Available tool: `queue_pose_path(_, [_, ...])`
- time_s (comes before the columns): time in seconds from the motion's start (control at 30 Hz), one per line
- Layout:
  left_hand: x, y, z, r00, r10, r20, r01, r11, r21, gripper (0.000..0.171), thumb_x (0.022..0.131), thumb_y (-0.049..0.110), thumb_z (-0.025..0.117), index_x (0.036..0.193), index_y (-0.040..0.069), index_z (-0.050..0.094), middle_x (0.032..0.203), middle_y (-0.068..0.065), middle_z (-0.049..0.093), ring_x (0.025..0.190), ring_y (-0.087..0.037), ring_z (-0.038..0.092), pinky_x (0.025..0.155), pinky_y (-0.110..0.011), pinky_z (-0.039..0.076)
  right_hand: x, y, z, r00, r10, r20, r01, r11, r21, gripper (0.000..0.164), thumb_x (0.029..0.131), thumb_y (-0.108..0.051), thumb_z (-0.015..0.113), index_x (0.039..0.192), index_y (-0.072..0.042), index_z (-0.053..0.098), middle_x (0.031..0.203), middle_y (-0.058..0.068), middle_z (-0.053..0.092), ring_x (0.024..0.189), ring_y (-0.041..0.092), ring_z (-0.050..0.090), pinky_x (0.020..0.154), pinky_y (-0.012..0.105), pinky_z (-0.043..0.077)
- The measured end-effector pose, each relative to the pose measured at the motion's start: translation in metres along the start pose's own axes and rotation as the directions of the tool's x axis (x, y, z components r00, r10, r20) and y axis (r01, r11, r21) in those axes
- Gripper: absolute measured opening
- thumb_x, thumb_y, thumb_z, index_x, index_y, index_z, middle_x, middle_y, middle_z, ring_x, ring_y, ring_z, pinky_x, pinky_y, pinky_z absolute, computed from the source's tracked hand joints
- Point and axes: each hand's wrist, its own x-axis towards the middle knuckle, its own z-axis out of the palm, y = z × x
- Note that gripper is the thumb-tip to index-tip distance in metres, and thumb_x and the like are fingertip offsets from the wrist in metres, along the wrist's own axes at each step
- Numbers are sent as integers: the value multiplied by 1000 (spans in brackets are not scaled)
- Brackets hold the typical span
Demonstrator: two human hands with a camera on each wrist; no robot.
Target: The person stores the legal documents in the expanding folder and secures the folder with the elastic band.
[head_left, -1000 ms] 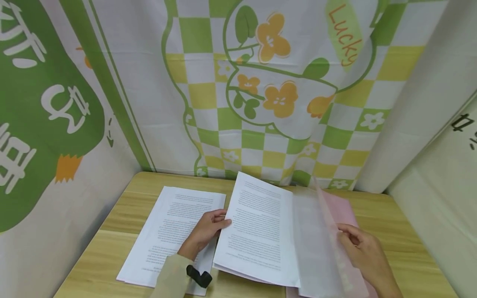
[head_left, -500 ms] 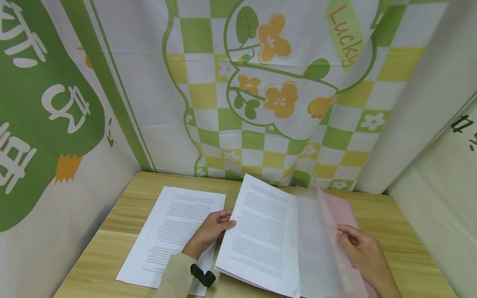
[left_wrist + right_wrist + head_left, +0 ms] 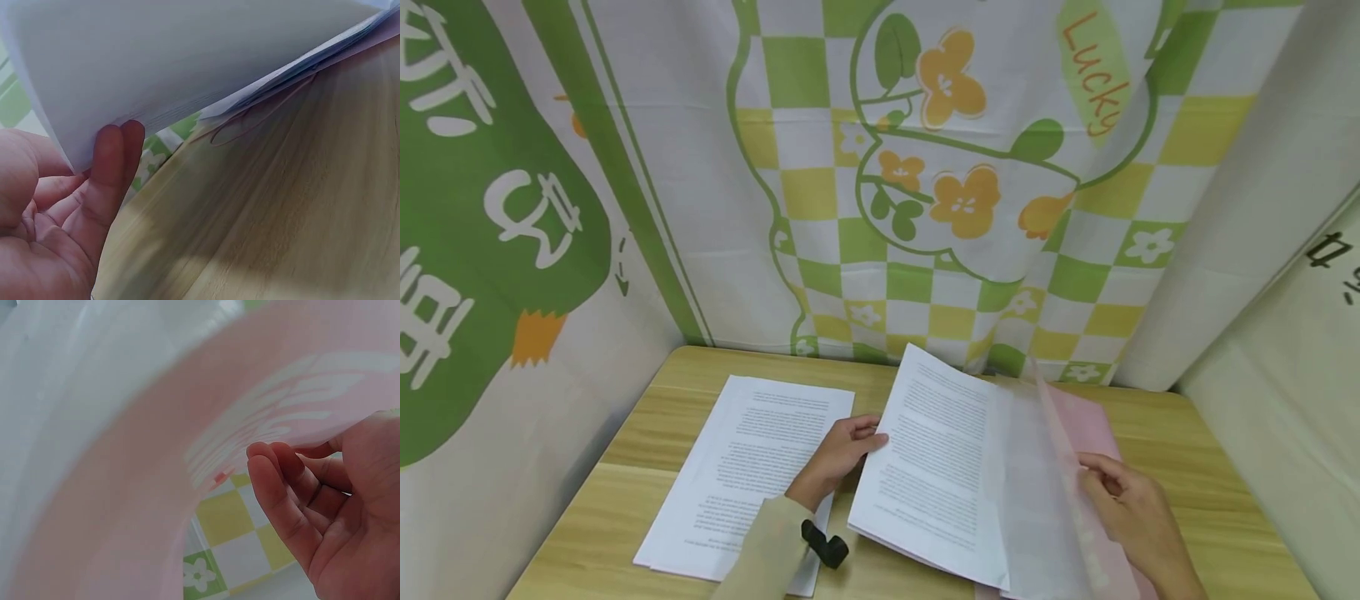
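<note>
My left hand [image 3: 837, 454] pinches the left edge of several printed sheets [image 3: 928, 467], thumb on top and fingers beneath. The left wrist view shows that edge raised off the table, the blank underside of the paper [image 3: 144, 56] facing the camera. On their right, the sheets overlap a translucent sleeve [image 3: 1037, 483] of a pink folder [image 3: 1086, 425]. My right hand [image 3: 1138, 517] holds the folder's thin pink cover upright between thumb and fingers. In the right wrist view the cover [image 3: 150, 450] bends in a curve, with a white pattern on it.
A second stack of printed paper [image 3: 767, 467] lies flat on the wooden table [image 3: 625, 433], partly under my left forearm. A black band [image 3: 825, 546] is on the left wrist. Patterned green and yellow curtains [image 3: 925, 283] stand right behind the table's far edge.
My left hand has shifted right, carrying the printed sheets further over the translucent sleeve. The right hand and the pink cover have hardly moved.
</note>
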Motion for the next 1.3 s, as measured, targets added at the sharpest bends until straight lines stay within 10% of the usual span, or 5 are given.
queue_pose_path(0.7, [-2,9,-7,1000,14,-25,-14,1000,9,43,99,6,65,135,-16,55,111,-21,72,87,-17,71,74,-27,56,1,0,1,1000,-29,-1,29,1000,4,24,101,-16,65,117,-2,75,74,-4,59,56,6,51,52,24,42])
queue_pose_path(1.3, [10,-6,17,999,45,4,-45,998,-47,38,100,1,63,133,-16,57,112,-23,72,90,-17,70,76,-27,56,0,4,2,1000,-5,3,4,999,40,25,99,-12,66,119,0,74,74,-6,58,54,6,49,49,25,42])
